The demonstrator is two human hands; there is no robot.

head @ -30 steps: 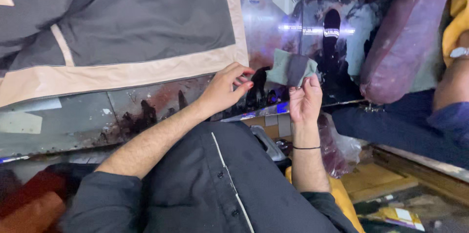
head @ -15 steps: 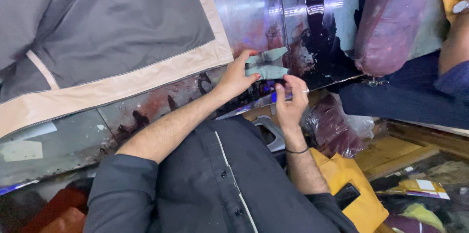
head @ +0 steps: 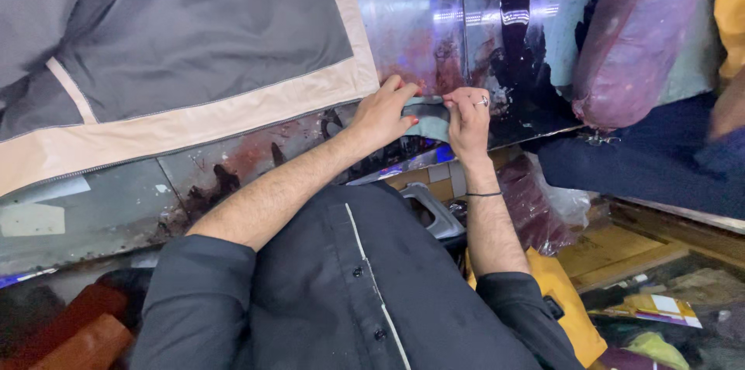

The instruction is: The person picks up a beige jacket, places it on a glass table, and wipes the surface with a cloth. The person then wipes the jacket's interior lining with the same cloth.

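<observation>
- Grey-green fabric scrap [head: 425, 115] sits pinched between both my hands, low over the shiny stained metal table [head: 233, 160].
- Left hand [head: 386, 112] grips its left edge, fingers curled tight; right hand [head: 468, 115] nips the right edge with thumb and fingertips.
- Beyond lies the grey panel with beige border [head: 194, 52].
- Judging progress: scrap in hand and folded small, not yet laid down.
- Half a second ago, the scrap stuck out higher above my hands; now they've closed together around it.

small grey-green fabric piece [head: 428, 115] | folded, mostly covered | pinched at both ends between two hands | centre of frame, over the shiny stained metal table
</observation>
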